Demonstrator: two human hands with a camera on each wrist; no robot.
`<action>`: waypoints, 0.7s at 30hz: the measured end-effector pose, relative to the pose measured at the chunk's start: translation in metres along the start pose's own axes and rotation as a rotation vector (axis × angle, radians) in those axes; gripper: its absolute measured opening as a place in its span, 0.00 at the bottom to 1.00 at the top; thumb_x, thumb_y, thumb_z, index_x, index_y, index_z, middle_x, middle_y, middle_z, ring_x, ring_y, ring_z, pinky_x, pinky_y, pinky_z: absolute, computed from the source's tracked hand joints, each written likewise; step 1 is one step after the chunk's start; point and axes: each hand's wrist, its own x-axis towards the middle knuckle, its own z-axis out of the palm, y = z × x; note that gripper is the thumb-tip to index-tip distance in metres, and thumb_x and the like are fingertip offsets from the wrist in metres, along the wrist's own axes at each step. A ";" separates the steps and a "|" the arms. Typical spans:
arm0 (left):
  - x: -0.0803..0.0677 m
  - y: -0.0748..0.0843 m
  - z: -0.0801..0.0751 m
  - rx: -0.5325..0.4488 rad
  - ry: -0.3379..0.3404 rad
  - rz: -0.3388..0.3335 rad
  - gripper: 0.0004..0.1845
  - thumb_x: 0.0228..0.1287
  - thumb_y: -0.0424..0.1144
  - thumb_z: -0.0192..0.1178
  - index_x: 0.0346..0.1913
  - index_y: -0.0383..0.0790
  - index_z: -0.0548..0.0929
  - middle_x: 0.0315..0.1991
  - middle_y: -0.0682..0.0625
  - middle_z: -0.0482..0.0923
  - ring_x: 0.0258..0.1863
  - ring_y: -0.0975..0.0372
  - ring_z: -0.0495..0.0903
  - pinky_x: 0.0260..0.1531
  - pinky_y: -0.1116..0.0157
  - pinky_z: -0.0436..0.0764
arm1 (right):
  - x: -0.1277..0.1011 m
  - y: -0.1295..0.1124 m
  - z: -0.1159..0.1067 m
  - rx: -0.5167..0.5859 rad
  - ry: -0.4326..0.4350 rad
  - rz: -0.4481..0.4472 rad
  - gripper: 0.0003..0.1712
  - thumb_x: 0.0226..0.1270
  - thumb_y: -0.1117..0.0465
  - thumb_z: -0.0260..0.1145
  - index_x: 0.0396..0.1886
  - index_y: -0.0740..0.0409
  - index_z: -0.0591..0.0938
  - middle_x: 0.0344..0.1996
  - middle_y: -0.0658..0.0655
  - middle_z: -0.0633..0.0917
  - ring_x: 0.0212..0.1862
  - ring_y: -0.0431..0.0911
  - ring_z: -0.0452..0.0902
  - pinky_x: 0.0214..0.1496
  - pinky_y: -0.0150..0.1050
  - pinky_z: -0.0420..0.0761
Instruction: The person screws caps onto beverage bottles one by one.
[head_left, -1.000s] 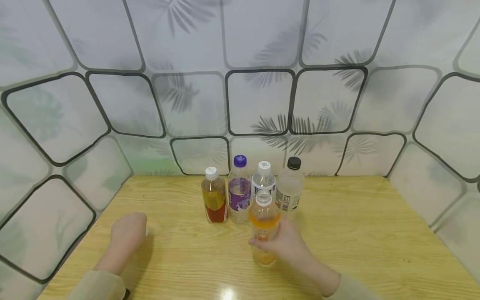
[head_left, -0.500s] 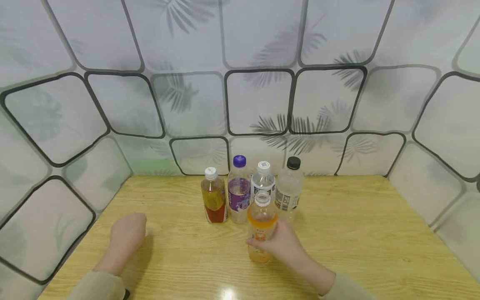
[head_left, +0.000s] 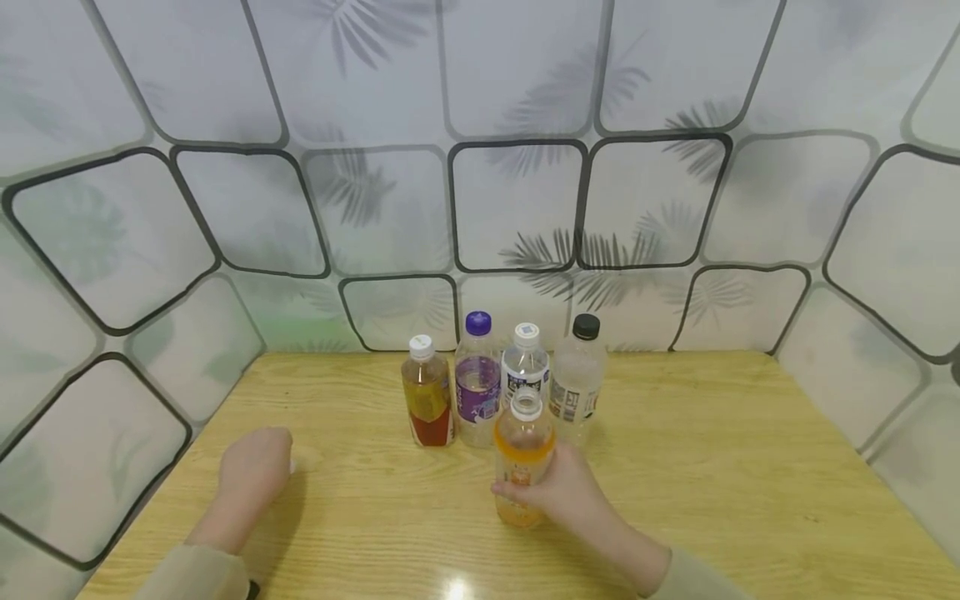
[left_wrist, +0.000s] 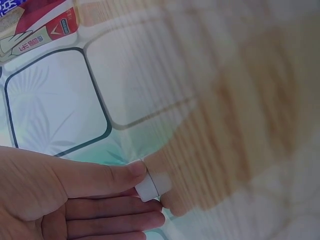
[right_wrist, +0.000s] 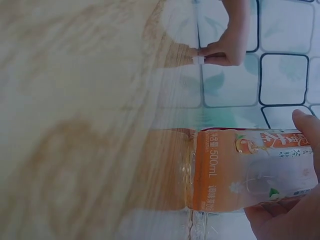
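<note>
In the head view my right hand (head_left: pixel 562 487) grips a clear bottle (head_left: pixel 522 450) with an orange label, its white-ringed mouth uncapped. The bottle stands nearly upright, its base right at the wooden tabletop in the right wrist view, where "500mL" is printed on the label (right_wrist: pixel 215 170). Out to the left, my left hand (head_left: pixel 255 462) pinches a small white bottle cap (left_wrist: pixel 147 189) between thumb and fingers, low at the table surface. The head view shows only a sliver of this cap; most of it is hidden by the hand.
Behind the held bottle stand a red-and-yellow-labelled bottle (head_left: pixel 427 404), a purple-capped bottle (head_left: pixel 478 392), a white-capped clear bottle (head_left: pixel 525 362) and a black-capped bottle (head_left: pixel 577 379). A patterned backdrop (head_left: pixel 517 208) rises behind the wooden table (head_left: pixel 712 467).
My right hand has shifted the orange-labelled bottle slightly left, and its mouth sits a little lower. My left hand with the cap has hardly moved.
</note>
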 end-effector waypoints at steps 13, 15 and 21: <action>-0.001 0.002 0.003 -0.023 0.006 0.013 0.06 0.63 0.26 0.69 0.31 0.31 0.80 0.25 0.45 0.80 0.24 0.56 0.76 0.23 0.57 0.82 | -0.003 0.000 0.000 -0.009 0.004 -0.007 0.32 0.49 0.59 0.88 0.54 0.57 0.86 0.49 0.57 0.92 0.52 0.52 0.90 0.59 0.49 0.88; -0.002 0.002 0.004 -0.028 0.014 0.017 0.07 0.63 0.25 0.67 0.30 0.31 0.80 0.24 0.46 0.79 0.24 0.57 0.75 0.22 0.59 0.80 | -0.003 -0.001 0.000 -0.013 0.003 -0.006 0.31 0.49 0.59 0.88 0.54 0.57 0.86 0.49 0.56 0.92 0.53 0.52 0.90 0.60 0.49 0.88; -0.004 0.005 0.004 -0.028 0.040 0.036 0.10 0.64 0.26 0.67 0.28 0.33 0.78 0.23 0.47 0.78 0.23 0.56 0.74 0.22 0.58 0.79 | -0.005 -0.002 -0.002 -0.017 -0.006 -0.027 0.29 0.51 0.58 0.88 0.53 0.57 0.86 0.48 0.56 0.93 0.52 0.51 0.90 0.59 0.48 0.88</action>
